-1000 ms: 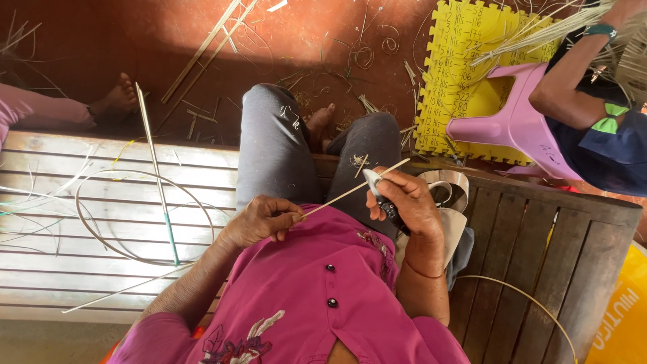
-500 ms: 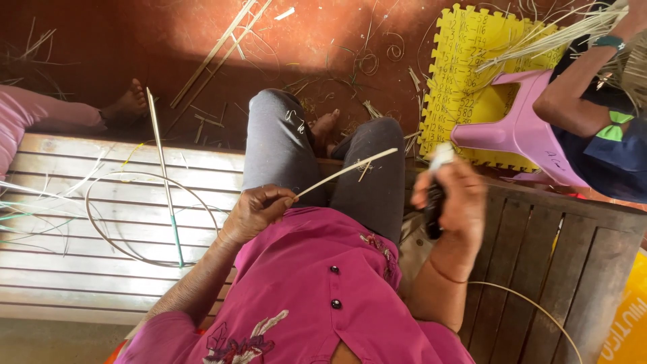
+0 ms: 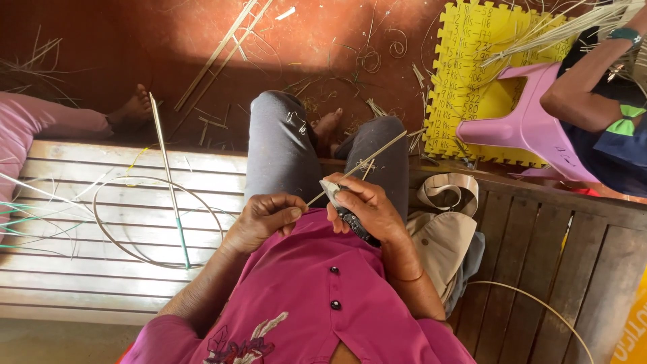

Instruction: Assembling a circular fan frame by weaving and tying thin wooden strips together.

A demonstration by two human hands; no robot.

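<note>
left hand pinching strip end; strip running toward upper right; right hand gripping knife against it.

Handwritten foam mat and a printed yellow corner

A yellow interlocking foam mat with handwritten lines lies on the floor, upper right; a yellow printed thing, perhaps a bag, shows bottom right.

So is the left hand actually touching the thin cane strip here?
Touching. The head view shows the left hand pinching the near end of the cane strip between thumb and fingers, no gap visible.
</note>
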